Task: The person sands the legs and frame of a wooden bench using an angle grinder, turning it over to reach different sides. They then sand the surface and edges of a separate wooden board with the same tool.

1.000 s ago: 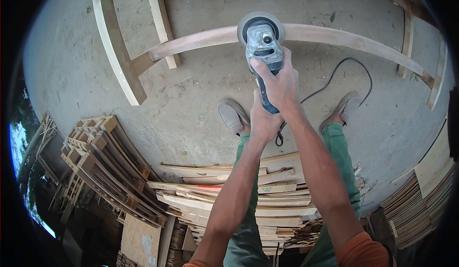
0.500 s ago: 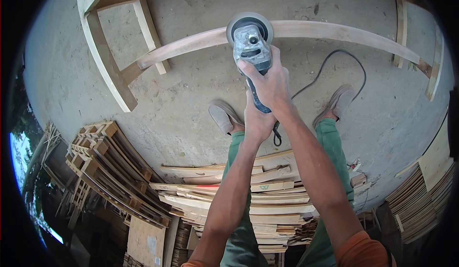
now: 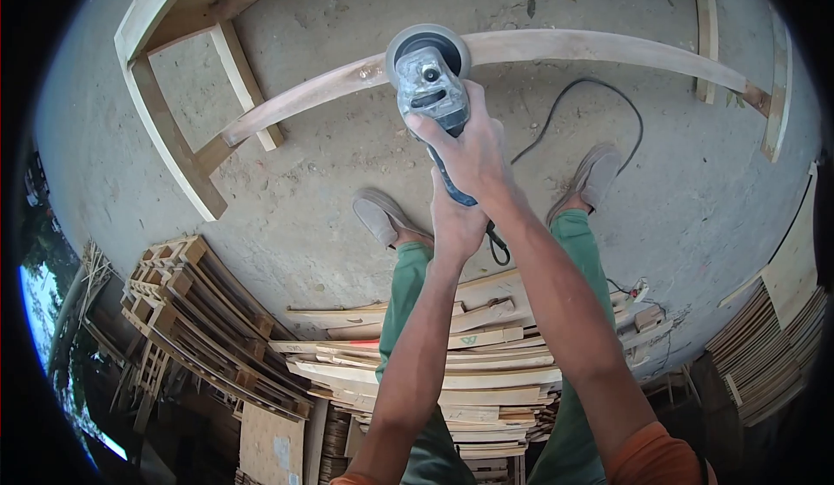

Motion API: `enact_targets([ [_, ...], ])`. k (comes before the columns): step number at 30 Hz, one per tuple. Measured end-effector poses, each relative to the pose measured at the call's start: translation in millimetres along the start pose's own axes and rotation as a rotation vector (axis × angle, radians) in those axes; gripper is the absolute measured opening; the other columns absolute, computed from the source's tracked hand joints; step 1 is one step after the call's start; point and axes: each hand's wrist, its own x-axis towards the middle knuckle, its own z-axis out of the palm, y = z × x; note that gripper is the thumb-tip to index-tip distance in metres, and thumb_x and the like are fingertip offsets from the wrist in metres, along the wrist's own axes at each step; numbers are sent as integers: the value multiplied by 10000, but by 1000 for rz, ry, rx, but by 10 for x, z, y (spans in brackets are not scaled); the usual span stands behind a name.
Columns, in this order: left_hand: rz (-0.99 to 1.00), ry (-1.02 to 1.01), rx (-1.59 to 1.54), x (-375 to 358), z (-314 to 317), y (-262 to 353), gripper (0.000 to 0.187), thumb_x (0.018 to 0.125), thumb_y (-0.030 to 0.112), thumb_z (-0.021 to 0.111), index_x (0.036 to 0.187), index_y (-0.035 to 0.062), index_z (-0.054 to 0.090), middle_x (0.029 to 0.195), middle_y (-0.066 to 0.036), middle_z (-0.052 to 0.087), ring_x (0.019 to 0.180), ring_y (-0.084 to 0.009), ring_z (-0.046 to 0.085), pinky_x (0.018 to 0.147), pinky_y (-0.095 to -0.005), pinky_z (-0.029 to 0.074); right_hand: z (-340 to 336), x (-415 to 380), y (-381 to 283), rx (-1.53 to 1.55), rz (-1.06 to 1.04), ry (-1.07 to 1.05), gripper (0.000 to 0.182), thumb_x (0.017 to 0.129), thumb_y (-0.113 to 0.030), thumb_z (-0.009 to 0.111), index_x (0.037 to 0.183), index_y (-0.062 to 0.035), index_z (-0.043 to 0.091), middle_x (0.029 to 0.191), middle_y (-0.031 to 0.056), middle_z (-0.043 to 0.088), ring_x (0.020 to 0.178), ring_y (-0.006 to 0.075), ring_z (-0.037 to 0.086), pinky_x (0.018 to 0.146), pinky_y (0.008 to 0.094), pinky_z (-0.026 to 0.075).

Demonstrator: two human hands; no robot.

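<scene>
Both my hands are closed around a dusty angle grinder [image 3: 432, 94] with a round disc at its far end. My right hand [image 3: 473, 157] wraps the body just behind the head, thumb across the top. Lower down, my left hand [image 3: 456, 224] grips the rear of the handle, its fingers partly hidden underneath. The disc overlaps a long pale wooden board [image 3: 556, 46], which looks curved through the lens; whether it touches the wood is hidden. A black cord [image 3: 556, 107] trails from the tool across the floor.
Wooden frames [image 3: 165, 125] support the board at left and right. Behind my feet lies a pile of planks [image 3: 495, 376]. Pallets [image 3: 208, 311] are stacked at lower left, thin boards [image 3: 773, 355] at lower right. My shoes [image 3: 387, 216] stand on the concrete floor [image 3: 304, 207].
The grinder and both hands have shifted a little left along the board. The camera view has also moved slightly. My grip looks the same.
</scene>
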Motion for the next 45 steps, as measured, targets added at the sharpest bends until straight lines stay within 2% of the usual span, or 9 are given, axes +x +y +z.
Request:
enact_targets([
  [2,33,-90,-151,105,-44,-95,670,860,266,815,1358,15,444,1188,-107,659,1045,-206,634,897,-350,519,-56,10,-75,27,43,3,854,825,-552,773,1368,35,473,1051,258,714,1001,414,720,877,463,547],
  [10,-93,-120,91,-83,686,289,677,774,292,859,1248,29,454,1087,-225,691,1041,-391,696,875,-444,528,-787,-47,292,193,71,182,858,823,-520,793,1381,39,456,1073,229,718,968,322,737,832,424,574],
  [14,-135,-111,15,-182,616,147,765,797,324,850,1357,29,420,1166,-181,670,1071,-300,675,922,-406,511,-626,-128,298,159,55,126,857,818,-512,799,1381,36,457,1071,214,718,969,304,737,836,405,573],
  [18,34,40,-65,-25,-146,-149,741,797,311,856,1338,31,433,1143,-161,678,1024,-273,687,879,-399,530,200,-64,62,36,-19,-40,974,826,-659,720,1410,60,418,1041,290,704,964,416,728,811,477,576],
  [22,-82,-13,-93,68,-542,-123,737,807,305,850,1347,31,429,1159,-141,670,1000,-231,670,879,-380,527,441,-31,-226,44,94,-141,872,816,-540,776,1394,29,458,1109,252,710,1050,377,715,907,446,542],
  [25,42,11,-48,28,-303,30,714,796,307,859,1305,27,444,1133,-160,681,1003,-264,685,876,-399,528,254,-48,-91,73,65,-13,846,830,-533,767,1389,26,467,1101,248,715,1055,378,715,908,444,540],
  [30,-99,-82,40,-121,553,296,649,763,290,873,1192,37,458,1057,-225,694,1025,-403,691,854,-464,523,-631,-90,250,106,32,183,682,879,-428,734,1348,20,526,1137,191,712,1024,298,712,906,391,536],
  [36,-115,-276,173,-215,1367,394,604,757,273,862,1137,33,459,1046,-205,687,986,-388,690,837,-454,521,-1523,-144,700,315,58,367,725,847,-465,772,1319,34,540,1111,183,716,971,254,713,876,387,552],
  [45,94,-20,-101,-105,1140,129,701,784,325,865,1273,37,454,1107,-157,685,1028,-272,687,886,-403,520,-1192,35,365,0,42,12,799,826,-509,783,1342,30,498,1117,233,705,1032,348,710,895,420,534],
])
